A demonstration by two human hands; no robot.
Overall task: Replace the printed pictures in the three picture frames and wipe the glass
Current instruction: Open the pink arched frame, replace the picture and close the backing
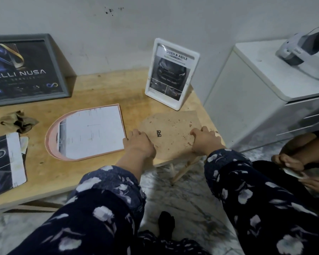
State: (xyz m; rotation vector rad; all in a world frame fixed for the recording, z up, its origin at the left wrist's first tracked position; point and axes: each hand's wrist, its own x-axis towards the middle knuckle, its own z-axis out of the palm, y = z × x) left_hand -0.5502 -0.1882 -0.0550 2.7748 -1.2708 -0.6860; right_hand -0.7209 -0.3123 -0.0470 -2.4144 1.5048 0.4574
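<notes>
A brown arch-shaped backing board (171,131) with a small black hanger clip lies on the wooden table (107,89) near its right front corner. My left hand (139,142) grips its left edge and my right hand (203,138) grips its right edge. To the left lies a pink arch-shaped frame (50,138) face down, with a white sheet of paper (94,131) in it. A white frame (171,74) with a car print stands at the back. A grey frame (22,69) with a dark poster leans on the wall at the left.
A crumpled brown cloth (17,121) lies at the table's left. A loose printed picture (6,162) sits at the front left edge. A white cabinet (269,92) with a grey device on top stands at the right. Another person's hands (292,166) hold something at the far right.
</notes>
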